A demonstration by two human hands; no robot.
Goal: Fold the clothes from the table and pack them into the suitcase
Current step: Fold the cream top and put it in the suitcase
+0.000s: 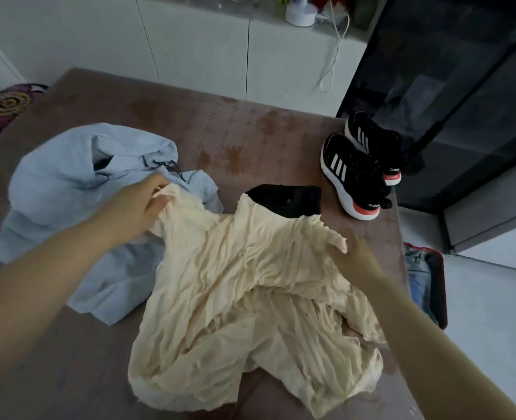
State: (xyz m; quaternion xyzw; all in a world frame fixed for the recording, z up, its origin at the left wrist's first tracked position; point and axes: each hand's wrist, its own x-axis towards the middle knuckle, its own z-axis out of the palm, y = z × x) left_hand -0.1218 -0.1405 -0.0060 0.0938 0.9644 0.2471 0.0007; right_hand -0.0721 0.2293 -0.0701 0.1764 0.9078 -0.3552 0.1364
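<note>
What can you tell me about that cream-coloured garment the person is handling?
The cream garment is thin, heavily creased fabric, lying unfolded and rumpled on the brown table. Its left side overlaps a light blue garment; its top edge covers part of a black garment. The left hand pinches its upper left corner, the right hand holds its right edge.

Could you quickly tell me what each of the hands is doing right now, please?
The left hand grips a corner of the cream garment.
The right hand grips its right edge.
</note>
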